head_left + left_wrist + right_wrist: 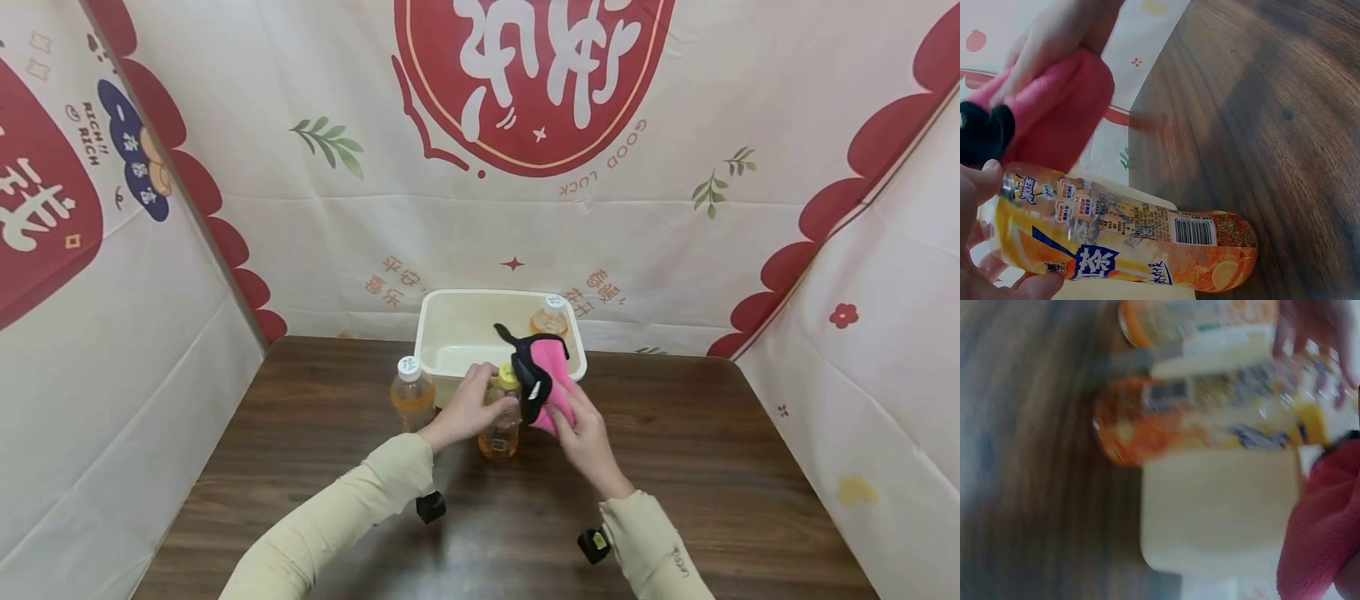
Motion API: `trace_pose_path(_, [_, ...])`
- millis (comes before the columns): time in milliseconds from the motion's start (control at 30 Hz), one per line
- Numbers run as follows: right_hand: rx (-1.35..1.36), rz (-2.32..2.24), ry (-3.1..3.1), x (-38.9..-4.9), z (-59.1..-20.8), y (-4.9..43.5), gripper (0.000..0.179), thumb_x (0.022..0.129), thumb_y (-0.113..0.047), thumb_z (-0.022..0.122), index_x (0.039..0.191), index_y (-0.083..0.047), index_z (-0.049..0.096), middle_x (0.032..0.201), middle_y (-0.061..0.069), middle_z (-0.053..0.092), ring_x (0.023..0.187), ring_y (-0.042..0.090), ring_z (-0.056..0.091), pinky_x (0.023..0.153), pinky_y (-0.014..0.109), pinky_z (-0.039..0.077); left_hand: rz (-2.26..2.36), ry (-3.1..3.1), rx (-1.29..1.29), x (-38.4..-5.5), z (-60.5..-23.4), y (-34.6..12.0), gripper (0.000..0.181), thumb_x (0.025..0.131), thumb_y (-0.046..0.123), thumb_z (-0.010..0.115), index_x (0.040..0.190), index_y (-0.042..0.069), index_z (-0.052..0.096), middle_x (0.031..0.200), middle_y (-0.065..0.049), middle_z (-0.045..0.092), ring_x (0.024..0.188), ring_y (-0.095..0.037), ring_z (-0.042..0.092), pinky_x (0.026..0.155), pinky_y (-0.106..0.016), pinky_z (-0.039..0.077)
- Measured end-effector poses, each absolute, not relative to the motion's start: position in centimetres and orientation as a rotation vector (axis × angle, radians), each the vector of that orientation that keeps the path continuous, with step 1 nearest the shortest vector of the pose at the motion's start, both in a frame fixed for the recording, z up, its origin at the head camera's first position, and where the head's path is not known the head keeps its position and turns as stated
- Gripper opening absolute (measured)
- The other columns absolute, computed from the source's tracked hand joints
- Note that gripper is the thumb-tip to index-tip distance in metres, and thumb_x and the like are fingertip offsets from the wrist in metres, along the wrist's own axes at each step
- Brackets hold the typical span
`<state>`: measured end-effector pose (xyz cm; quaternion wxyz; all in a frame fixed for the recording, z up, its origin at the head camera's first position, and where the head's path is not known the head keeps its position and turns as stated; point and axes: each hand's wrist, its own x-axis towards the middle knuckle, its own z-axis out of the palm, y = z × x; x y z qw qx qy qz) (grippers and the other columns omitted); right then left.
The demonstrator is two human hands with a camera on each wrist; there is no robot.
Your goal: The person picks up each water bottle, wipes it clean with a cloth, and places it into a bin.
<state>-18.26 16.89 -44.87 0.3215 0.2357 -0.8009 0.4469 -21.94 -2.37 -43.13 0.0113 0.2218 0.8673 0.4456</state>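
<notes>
Rounded plastic bottle (498,439) in curled left hand (471,405), fuzzy pink cloth (552,360) in pinch of right hand (582,429)

Dark wood-grain table (712,442) on my feed. Behind it, pale printed cloth (465,225): red medallion (420,75) at top centre, green leaf sprig (327,146) to its left. Right side, I log a small red flower print (843,315).

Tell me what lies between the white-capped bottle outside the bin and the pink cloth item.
In the head view, the left hand and the yellow-capped bottle it grips lie between them; the cream bin shows behind.
</notes>
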Motion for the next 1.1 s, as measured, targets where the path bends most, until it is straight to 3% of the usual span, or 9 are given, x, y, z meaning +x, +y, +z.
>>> trace_pose_path(100, [0.622,1.254,-2.090,-17.7,-44.9,15.2,0.029,0.072,0.020,0.061,0.100,0.015,0.061,0.111,0.033,0.055,0.107,0.026,0.054,0.094,0.010,0.032,1.412,2.691,0.693,-21.7,-43.1,-2.6,0.036,0.086,0.027,0.062,0.110,0.003,0.047,0.103,-0.012,0.045,0.097,-0.028,0.049,0.085,-0.041,0.042])
trace_pose_path(233, [0.595,1.325,-2.066,-17.2,-45.6,14.0,0.026,0.074,0.021,0.058,0.099,0.016,0.059,0.106,0.034,0.056,0.109,-0.003,0.046,0.091,0.009,0.034,1.396,2.713,0.733,-21.3,-43.3,-2.9,0.040,0.088,0.033,0.058,0.112,0.003,0.047,0.104,-0.012,0.046,0.095,-0.025,0.049,0.084,-0.039,0.043])
trace_pose_path(333, [0.577,1.357,-2.052,-17.0,-46.4,13.7,0.027,0.075,0.021,0.056,0.103,0.017,0.057,0.105,0.035,0.056,0.107,-0.009,0.045,0.088,0.008,0.035,1.374,2.728,0.737,-21.0,-43.2,-3.0,0.041,0.088,0.034,0.057,0.113,0.004,0.047,0.104,-0.012,0.046,0.096,-0.025,0.050,0.084,-0.038,0.043])
trace_pose_path(533, [0.589,1.386,-2.023,-16.4,-47.7,13.6,0.031,0.075,0.022,0.056,0.105,0.016,0.055,0.100,0.032,0.055,0.099,-0.009,0.048,0.084,0.007,0.038,1.376,2.701,0.685,-20.6,-42.9,-3.1,0.038,0.087,0.026,0.061,0.115,0.004,0.047,0.107,-0.014,0.048,0.101,-0.027,0.050,0.087,-0.041,0.043])
trace_pose_path(733, [0.579,1.334,-2.045,-16.6,-50.9,14.8,0.031,0.074,0.020,0.059,0.103,0.010,0.060,0.106,0.027,0.058,0.105,-0.007,0.048,0.087,0.008,0.036,1.416,2.693,0.670,-20.4,-43.3,-2.7,0.039,0.088,0.026,0.060,0.117,0.005,0.046,0.108,-0.013,0.046,0.100,-0.029,0.050,0.084,-0.038,0.043])
trace_pose_path(933, [0.597,1.242,-2.262,-16.0,-55.8,16.3,0.024,0.074,0.011,0.064,0.094,-0.002,0.066,0.103,0.013,0.063,0.096,0.007,0.057,0.083,0.009,0.039,1.403,2.716,0.674,-20.4,-43.3,-2.6,0.040,0.087,0.028,0.060,0.117,0.006,0.047,0.108,-0.011,0.046,0.100,-0.024,0.050,0.085,-0.038,0.042])
trace_pose_path(1100, [0.622,1.160,-2.404,-15.9,-57.4,16.6,0.029,0.074,0.006,0.067,0.102,-0.003,0.066,0.107,0.012,0.063,0.097,0.022,0.060,0.085,0.016,0.042,1.410,2.705,0.652,-20.2,-43.2,-3.0,0.040,0.087,0.030,0.061,0.117,0.006,0.047,0.109,-0.010,0.047,0.102,-0.023,0.050,0.086,-0.040,0.042])
